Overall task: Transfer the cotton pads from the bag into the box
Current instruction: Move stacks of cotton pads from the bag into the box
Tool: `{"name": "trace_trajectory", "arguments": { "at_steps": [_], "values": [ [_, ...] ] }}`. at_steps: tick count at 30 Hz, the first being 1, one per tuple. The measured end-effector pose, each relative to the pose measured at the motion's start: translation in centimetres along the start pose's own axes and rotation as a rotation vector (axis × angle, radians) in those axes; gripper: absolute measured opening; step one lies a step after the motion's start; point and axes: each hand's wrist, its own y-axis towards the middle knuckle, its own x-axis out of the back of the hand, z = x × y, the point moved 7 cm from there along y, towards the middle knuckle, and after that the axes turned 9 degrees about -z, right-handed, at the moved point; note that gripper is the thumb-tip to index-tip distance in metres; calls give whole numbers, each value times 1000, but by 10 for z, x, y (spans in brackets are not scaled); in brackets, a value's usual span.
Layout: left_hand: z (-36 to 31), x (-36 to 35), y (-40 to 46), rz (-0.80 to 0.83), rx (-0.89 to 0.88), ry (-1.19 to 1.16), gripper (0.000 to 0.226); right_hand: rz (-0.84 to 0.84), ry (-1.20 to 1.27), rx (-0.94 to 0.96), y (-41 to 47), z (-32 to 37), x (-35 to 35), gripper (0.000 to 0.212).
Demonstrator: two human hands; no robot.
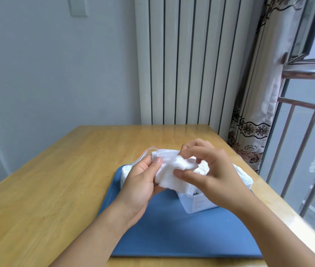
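A bunch of white cotton pads (170, 170) is held up between both hands above the blue tray (172, 234). My left hand (141, 182) grips the bunch from the left, thumb on top. My right hand (206, 170) pinches the pads from the right with thumb and curled fingers. A clear plastic bag (149, 152) with a red-edged corner shows behind the pads and my left hand. The translucent white box (201, 203) stands on the tray under my right hand, with pads inside it.
The tray lies on a wooden table (56, 180) near its right edge. A white radiator (187, 60) stands behind the table. A patterned curtain (254, 116) and a window with metal bars (306, 141) are at the right.
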Motion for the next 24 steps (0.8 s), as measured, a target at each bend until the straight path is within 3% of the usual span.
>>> {"name": "trace_trajectory", "arguments": {
  "at_steps": [5,10,14,19,24],
  "values": [
    [-7,2,0,-25,-99,20,31,182,411,-204,-3,-1,-4,15],
    [-8,4,0,-35,-122,15,30,372,630,-226,-9,14,-8,23],
    [-8,1,0,-18,-143,58,29,292,631,-260,-5,9,-8,45],
    [-2,-7,-3,57,-95,102,30,74,348,-307,1,-12,-5,54],
    [0,-9,-4,88,-68,100,34,67,294,-334,1,-18,-4,58]
  ]
}}
